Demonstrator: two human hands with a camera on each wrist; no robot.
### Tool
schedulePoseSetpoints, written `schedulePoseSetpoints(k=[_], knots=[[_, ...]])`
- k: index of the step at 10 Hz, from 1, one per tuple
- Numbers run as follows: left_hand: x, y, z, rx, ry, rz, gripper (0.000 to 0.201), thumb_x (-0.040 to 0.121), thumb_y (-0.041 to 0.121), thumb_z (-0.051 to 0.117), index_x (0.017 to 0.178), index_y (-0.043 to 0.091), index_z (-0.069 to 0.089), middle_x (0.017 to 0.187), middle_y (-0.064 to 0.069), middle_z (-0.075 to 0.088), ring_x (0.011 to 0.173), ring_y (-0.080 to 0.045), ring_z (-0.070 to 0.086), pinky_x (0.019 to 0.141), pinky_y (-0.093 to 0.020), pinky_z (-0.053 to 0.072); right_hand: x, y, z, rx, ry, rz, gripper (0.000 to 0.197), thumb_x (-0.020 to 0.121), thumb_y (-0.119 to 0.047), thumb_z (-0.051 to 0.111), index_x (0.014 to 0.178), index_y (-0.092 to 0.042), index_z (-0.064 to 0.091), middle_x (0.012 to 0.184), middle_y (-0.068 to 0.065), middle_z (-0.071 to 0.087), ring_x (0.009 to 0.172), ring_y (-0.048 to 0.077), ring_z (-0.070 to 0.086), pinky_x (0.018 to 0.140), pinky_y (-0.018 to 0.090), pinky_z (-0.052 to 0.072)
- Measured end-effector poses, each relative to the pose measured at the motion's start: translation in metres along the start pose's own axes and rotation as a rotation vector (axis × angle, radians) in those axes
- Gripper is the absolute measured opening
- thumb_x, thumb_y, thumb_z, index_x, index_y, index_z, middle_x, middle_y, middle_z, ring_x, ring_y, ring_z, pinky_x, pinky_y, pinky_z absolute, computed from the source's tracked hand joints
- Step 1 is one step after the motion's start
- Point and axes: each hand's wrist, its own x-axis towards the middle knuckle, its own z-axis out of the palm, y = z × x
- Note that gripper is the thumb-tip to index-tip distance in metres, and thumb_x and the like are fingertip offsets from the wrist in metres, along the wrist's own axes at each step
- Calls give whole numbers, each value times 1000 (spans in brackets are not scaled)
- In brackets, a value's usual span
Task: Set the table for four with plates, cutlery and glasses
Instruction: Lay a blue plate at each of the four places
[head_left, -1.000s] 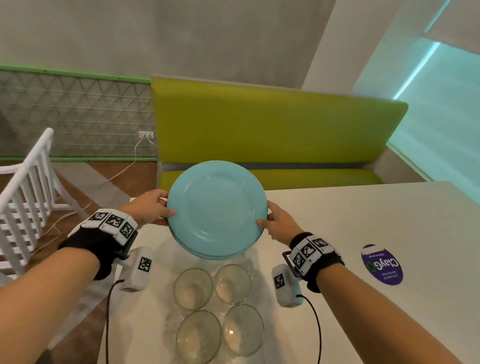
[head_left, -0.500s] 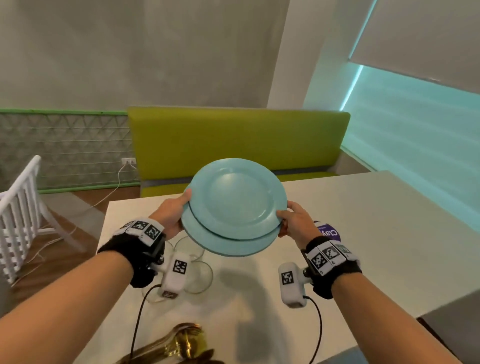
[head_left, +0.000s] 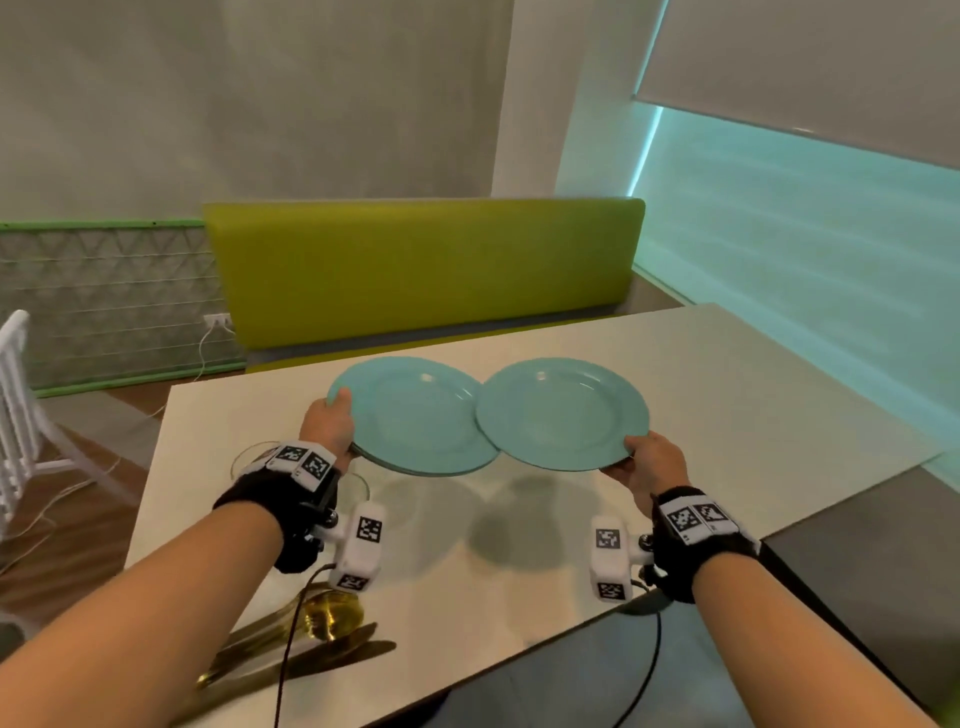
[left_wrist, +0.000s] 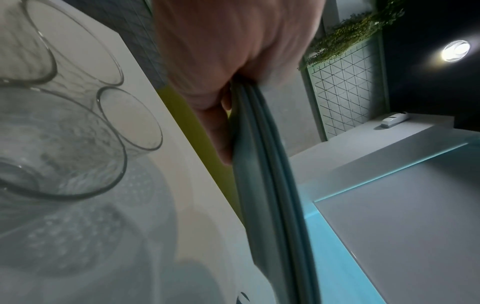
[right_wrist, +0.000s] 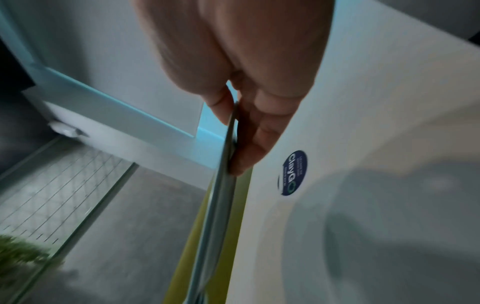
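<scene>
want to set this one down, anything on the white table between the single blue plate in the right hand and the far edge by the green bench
Head view: nothing. The white table lies bare from the single blue plate to its far edge by the green bench.

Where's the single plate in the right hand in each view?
Head: single plate right of centre, above the white table, pinched at its near rim by the right hand.
Left wrist: not in it.
Right wrist: edge-on, running down from the fingers.
Shared landmark: green bench.
</scene>
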Motion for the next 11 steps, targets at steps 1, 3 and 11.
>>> schedulePoseSetpoints(k=[1,3,11], knots=[[1,5,-9,14,95,26,47,99,30,38,134,0,44,131,-21,55,113,-40,58,82,-44,49,4,10,-19,19,72,34,44,91,14,31,133,10,41,107,22,50,70,28,54,39,27,52],[5,12,-21,-6,190,12,46,99,30,38,137,3,40,135,-19,52,118,-38,55,81,-43,49,9,54,-32,-37,124,139,43,91,14,31,133,9,42,134,33,47,101,40,52,71,48,49],[6,-6,-7,-1,118,15,50,99,36,37,137,3,41,134,-17,54,117,-37,57,81,-40,49,30,153,-28,-570,36,441,41,96,2,36,136,4,42,132,19,55,42,22,49,40,24,43]])
